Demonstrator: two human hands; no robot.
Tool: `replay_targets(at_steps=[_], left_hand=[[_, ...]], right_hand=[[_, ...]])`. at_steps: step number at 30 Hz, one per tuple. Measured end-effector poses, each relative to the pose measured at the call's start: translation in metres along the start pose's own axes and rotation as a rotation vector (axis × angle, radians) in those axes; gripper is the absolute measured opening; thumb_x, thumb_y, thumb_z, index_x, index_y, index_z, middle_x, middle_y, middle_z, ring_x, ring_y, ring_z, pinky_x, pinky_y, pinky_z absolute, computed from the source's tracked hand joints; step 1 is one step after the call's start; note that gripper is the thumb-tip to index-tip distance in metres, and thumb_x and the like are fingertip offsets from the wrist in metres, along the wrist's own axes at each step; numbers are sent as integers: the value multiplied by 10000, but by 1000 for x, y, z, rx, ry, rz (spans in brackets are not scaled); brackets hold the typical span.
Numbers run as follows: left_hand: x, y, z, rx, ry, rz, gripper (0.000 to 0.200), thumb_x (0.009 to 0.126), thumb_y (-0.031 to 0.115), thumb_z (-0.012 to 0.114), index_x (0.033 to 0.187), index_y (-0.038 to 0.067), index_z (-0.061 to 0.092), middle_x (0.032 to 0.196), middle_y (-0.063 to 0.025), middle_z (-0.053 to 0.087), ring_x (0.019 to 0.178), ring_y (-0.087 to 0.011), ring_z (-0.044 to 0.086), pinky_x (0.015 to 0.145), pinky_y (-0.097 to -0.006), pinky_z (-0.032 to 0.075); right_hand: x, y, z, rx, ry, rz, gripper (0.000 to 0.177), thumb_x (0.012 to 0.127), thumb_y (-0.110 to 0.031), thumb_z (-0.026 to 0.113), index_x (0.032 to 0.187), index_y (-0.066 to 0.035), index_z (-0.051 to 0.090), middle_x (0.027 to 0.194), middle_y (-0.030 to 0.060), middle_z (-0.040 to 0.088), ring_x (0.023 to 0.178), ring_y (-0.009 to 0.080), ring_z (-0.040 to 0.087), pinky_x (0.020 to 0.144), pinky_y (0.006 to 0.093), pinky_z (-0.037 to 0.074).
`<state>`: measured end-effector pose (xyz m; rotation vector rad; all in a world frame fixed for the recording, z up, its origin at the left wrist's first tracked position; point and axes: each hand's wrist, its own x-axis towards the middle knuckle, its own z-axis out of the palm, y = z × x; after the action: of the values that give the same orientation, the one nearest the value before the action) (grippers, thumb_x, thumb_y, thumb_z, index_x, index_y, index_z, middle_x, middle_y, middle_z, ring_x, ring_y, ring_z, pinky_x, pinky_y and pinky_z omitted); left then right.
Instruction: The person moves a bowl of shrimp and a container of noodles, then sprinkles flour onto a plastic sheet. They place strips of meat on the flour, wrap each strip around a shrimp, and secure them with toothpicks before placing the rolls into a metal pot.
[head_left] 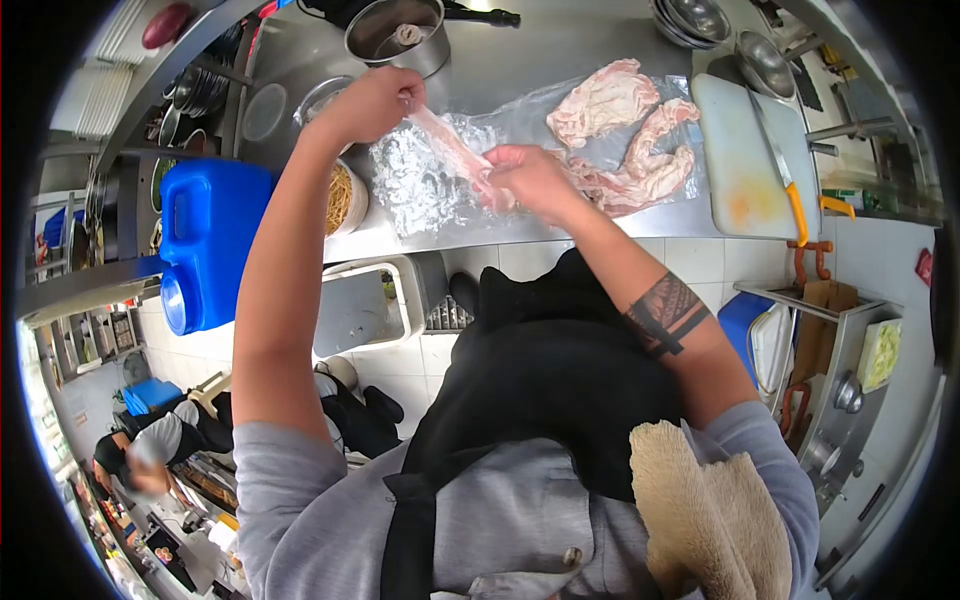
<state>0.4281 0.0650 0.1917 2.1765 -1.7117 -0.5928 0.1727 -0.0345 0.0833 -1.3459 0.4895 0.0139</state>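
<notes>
A long strip of pale pink raw meat (447,140) is stretched slantwise between my two hands above the steel counter. My left hand (380,103) pinches its upper end, close to a steel pot (398,50). My right hand (530,180) grips the lower end, fingers closed around it. Beneath the strip lies crumpled clear plastic (420,190). Right of my right hand, more raw meat rests on the plastic sheet: a broad flat piece (603,103) and a curved, folded piece (668,155). Inside the pot sits a small rolled piece (407,35).
A white cutting board (750,150) holds a yellow-handled knife (783,165) at the right. Metal bowls (692,22) stand behind it. A blue jug (210,240) and a tub of thin brown sticks (342,197) are at the left. Another person (160,440) is at lower left.
</notes>
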Motion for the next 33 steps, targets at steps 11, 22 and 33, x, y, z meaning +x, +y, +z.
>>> replay_targets(at_steps=[11, 22, 33], left_hand=[[55, -79, 108, 169, 84, 93, 130, 842, -5, 625, 951, 27, 687, 942, -203, 705, 944, -412, 681, 834, -474, 532], [54, -60, 117, 460, 501, 183, 159, 866, 98, 706, 1021, 98, 737, 1107, -99, 642, 1081, -343, 598, 992, -491, 466], [73, 120, 219, -546, 301, 178, 234, 932, 154, 721, 1077, -29, 732, 987, -191, 757, 859, -350, 738, 789, -428, 585]], right_hand=[[35, 97, 62, 43, 256, 283, 136, 956, -39, 639, 934, 77, 706, 859, 187, 739, 690, 279, 745, 577, 407, 589], [-30, 48, 12, -856, 303, -124, 229, 940, -224, 660, 896, -21, 756, 807, 210, 732, 754, 370, 741, 721, 469, 582], [-80, 28, -156, -1114, 866, 89, 373, 839, -305, 773, 1046, -2, 701, 945, 215, 722, 959, 403, 708, 863, 498, 565]])
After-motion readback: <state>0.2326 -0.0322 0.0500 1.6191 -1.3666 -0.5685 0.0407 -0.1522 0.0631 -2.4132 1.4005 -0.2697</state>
